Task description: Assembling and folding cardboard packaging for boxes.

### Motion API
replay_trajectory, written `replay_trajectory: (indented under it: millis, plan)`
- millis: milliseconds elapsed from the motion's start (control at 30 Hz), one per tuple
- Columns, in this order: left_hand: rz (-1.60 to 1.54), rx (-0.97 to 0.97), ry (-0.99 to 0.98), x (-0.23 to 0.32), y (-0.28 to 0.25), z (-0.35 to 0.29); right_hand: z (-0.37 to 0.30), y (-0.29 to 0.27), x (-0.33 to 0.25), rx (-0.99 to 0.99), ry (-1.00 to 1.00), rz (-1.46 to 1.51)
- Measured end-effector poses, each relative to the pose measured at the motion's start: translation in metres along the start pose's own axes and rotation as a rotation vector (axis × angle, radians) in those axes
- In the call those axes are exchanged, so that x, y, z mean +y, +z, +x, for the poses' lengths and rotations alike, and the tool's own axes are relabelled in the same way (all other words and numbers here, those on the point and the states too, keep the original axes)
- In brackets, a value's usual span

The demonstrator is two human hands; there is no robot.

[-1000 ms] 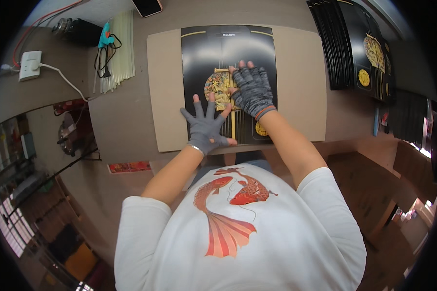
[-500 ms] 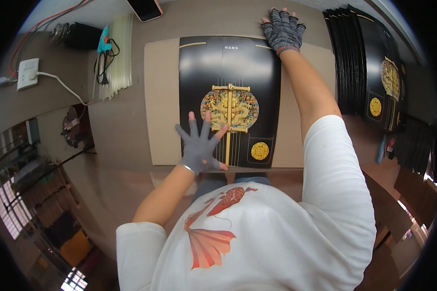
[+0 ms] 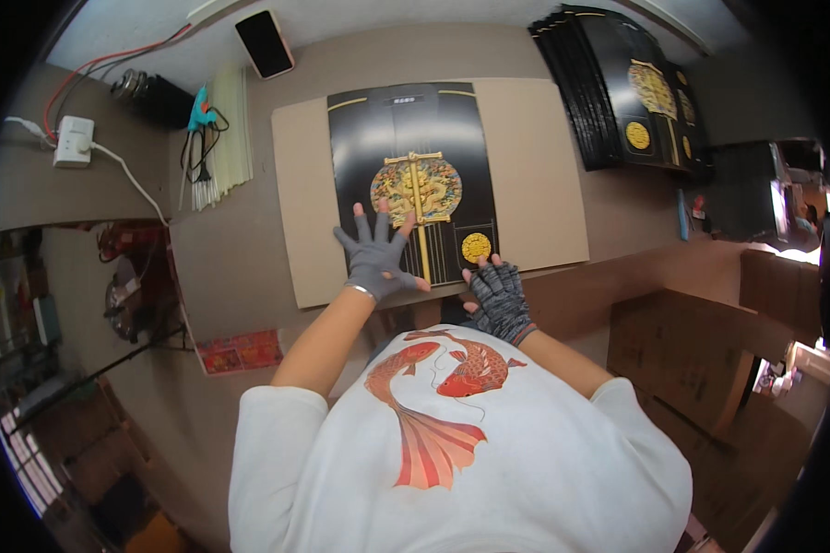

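A black printed sheet with a round gold dragon design and a small gold medallion lies on a larger beige board. My left hand, in a plain grey fingerless glove, rests spread on the sheet's lower left, its fingertips beside the dragon design. At the near right corner is my right hand, in a mottled dark fingerless glove. Its fingertips touch the sheet's near edge just below the medallion, fingers stretched out and holding nothing I can see. The sheet's underside is hidden.
A pile of black printed pieces stands at the far right. Far left are a teal glue gun with a black cord, a bundle of pale sticks, a phone and a white power socket. Brown cartons stand at the right.
My right hand has come back from the board's far right edge to the sheet's near right corner. My left hand stays spread on the sheet. The view has shifted.
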State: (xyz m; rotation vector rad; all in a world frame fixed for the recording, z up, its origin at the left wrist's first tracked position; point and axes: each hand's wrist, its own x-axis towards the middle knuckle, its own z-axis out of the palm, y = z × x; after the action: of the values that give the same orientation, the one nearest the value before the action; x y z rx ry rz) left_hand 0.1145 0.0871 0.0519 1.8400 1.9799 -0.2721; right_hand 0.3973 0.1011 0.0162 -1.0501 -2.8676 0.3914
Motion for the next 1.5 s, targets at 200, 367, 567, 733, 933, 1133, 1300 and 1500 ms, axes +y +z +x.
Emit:
replay_trajectory:
  millis: [200, 367, 567, 733, 933, 1133, 1300, 1500]
  plan:
    - [-0.873, 0.634, -0.245, -0.034, 0.034, -0.010, 0.017, 0.011, 0.002, 0.383, 0.800, 0.779]
    - [-1.521, 0.485, -0.350, -0.068, 0.065, -0.007, 0.030, -0.037, 0.023, 0.196, 1.081, 1.771]
    - [-2.023, -0.072, -0.405, 0.008, 0.046, 0.011, 0.023, -0.058, 0.021, 0.124, 1.161, 1.857]
    - [-1.902, -0.231, -0.285, 0.068, 0.023, 0.028, 0.018, -0.103, 0.084, 0.410, 0.842, 1.546]
    - [-1.683, -0.237, -0.145, 0.066, -0.009, 0.026, -0.005, -0.193, 0.233, 0.875, 0.801, 1.449]
    - [-1.620, -0.208, -0.392, 0.049, 0.009, 0.018, 0.011, -0.221, 0.376, 1.017, 1.003, 1.538]
    - [-1.744, -0.127, -0.499, 0.044, 0.018, 0.009, 0.042, -0.198, 0.428, 0.909, 1.281, 1.280]
    - [-1.777, 0.127, -0.636, 0.002, 0.026, -0.002, 0.065, -0.193, 0.400, 0.835, 1.317, 0.862]
